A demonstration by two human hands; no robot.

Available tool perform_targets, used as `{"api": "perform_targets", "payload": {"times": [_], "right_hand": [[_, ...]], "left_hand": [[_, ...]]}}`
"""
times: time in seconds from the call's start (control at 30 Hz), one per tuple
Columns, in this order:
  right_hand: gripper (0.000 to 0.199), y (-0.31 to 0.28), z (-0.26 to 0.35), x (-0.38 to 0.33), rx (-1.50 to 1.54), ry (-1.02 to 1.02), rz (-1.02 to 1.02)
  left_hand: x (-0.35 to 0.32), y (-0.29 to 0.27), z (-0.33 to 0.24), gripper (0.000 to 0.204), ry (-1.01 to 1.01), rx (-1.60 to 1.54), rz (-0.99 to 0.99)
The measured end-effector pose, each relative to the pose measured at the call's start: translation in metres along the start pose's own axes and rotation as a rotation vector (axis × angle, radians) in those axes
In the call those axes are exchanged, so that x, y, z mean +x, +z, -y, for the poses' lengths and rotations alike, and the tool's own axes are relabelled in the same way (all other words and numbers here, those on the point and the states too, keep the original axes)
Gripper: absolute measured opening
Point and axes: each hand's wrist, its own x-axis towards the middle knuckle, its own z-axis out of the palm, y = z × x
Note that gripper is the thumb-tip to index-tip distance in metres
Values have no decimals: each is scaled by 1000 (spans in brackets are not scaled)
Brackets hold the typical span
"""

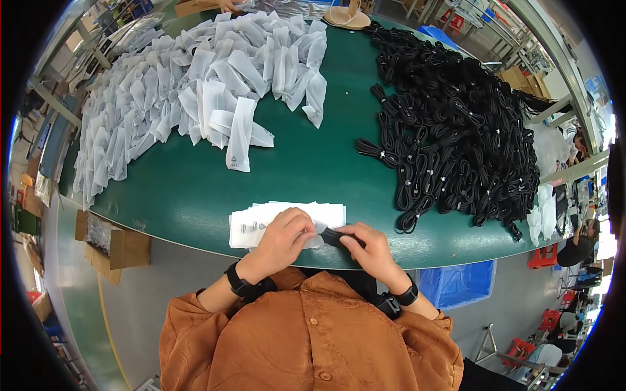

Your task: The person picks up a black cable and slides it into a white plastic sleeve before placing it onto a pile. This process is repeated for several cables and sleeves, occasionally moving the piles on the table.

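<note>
Near the front edge of the green table, my right hand [367, 246] grips a bundled black cable [334, 237]. The cable's left end is at the mouth of a translucent plastic bag [317, 238], which my left hand [285, 236] pinches between thumb and fingers. Part of that bag is hidden behind my left fingers. Just beyond and under my hands lies a stack of flat white bags [251, 219] with small dark print. A big heap of bundled black cables [456, 137] covers the table's right side. Filled translucent bags [241, 130] are piled at the left and far left.
The green table [306, 169] has a curved-looking front edge. A blue bin [460, 283] stands below it at the right, and an open cardboard box [117, 244] at the lower left. At the far edge a tan sandal-like object [347, 17] lies near another person's hand [228, 5].
</note>
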Motion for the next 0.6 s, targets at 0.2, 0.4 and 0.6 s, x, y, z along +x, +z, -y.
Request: {"api": "perform_targets", "payload": {"times": [0.2,0.4,0.6], "right_hand": [[20,-12,-20,13,836,484,330],[29,-6,2,21,-76,-569,5],[38,-8,35,32,-21,-702,-218]], "left_hand": [[10,-5,-11,13,276,222,38],[30,-8,-8,12,202,119,-50],[51,-33,-10,6,-16,-518,-95]]}}
